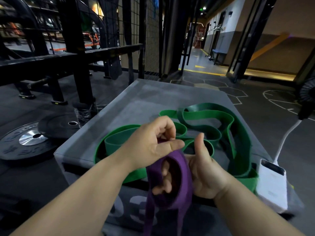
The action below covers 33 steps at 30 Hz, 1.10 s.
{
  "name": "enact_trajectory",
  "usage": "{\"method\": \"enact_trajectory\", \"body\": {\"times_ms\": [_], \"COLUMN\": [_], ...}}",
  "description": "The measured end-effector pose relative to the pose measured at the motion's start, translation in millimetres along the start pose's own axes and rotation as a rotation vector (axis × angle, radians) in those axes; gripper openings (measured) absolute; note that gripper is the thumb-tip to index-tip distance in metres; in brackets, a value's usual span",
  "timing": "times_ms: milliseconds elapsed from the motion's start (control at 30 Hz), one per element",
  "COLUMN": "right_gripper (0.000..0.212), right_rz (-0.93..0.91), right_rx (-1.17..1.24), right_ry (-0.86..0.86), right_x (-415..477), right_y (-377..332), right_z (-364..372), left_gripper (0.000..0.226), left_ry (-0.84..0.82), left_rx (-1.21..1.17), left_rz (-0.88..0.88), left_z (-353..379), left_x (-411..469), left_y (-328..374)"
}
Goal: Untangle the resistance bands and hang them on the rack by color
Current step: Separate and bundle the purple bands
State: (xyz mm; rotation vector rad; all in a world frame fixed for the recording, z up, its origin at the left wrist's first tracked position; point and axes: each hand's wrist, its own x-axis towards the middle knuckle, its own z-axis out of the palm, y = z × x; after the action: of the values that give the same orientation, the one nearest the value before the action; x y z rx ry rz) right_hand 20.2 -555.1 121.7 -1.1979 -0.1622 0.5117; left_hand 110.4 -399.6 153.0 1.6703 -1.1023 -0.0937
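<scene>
The left grip (pixel 150 145) is pinching the top of the purple band (pixel 185 176); the right grip (pixel 204 174) is hooking fingers through its loop, tails dangling toward 6 o'clock. Soft, light and stretchy, it is probably best held on a flat stretch. Green bands (pixel 204 116) are lying on the box (pixel 119 108) at 1 o'clock.

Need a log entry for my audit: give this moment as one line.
phase: untangling | left hand pinches purple band | right hand hooked through its loop | green bands heaped on grey box
</scene>
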Motion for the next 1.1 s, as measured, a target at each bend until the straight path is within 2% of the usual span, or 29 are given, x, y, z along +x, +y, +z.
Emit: {"method": "enact_trajectory", "body": {"times_ms": [67,133,167,233,333,400,533,667,833,933,1000,1100], "right_gripper": [0.075,0.042,0.031,0.023,0.023,0.026,0.036,0.036,0.032,0.029,0.028,0.027], "right_rz": [-0.026,-0.06,-0.073,-0.095,-0.12,-0.13,-0.082,-0.068,-0.115,-0.139,-0.157,-0.199], "right_rx": [0.002,0.022,0.047,0.101,0.115,0.112,0.105,0.1,0.077,0.095,0.124,0.196], "right_ry": [-0.139,-0.195,-0.198,-0.193,-0.137,-0.115,-0.135,-0.122,-0.114,-0.121,-0.158,-0.272], "right_x": [1.0,2.5,3.0,2.8,-0.6,-4.6,-9.7,-12.7,-16.0,-16.8,-15.3,-10.4], "right_y": [1.9,3.6,3.7,2.0,-5.2,-9.1,-13.2,-16.1,-18.6,-19.8,-20.7,-17.8], "right_z": [3.4,6.1,7.0,6.4,1.3,-3.7,-11.1,-15.6,-15.5,-13.1,-12.3,-14.1], "left_gripper": [0.041,0.056,0.06,0.069,0.083,0.08,0.078,0.051,0.038,0.013,0.021,0.067], "left_ry": [0.035,0.022,0.009,-0.017,-0.127,-0.216,-0.274,-0.252,-0.31,-0.342,-0.302,-0.153], "left_rx": [0.008,-0.031,-0.074,-0.174,-0.284,-0.321,-0.222,-0.232,-0.184,-0.318,-0.412,-0.497], "left_rz": [0.034,0.009,-0.026,-0.086,-0.223,-0.292,-0.23,-0.193,-0.222,-0.232,-0.218,-0.167], "left_z": [1.0,2.8,3.9,6.3,8.7,5.5,-1.8,-1.3,1.4,8.6,13.7,18.5], "left_x": [2.4,5.2,6.2,6.3,2.9,0.9,1.9,3.8,3.6,1.0,0.5,5.4], "left_y": [-4.8,-9.2,-11.6,-16.8,-25.1,-25.4,-24.3,-24.1,-26.8,-23.1,-20.2,-21.0]}}
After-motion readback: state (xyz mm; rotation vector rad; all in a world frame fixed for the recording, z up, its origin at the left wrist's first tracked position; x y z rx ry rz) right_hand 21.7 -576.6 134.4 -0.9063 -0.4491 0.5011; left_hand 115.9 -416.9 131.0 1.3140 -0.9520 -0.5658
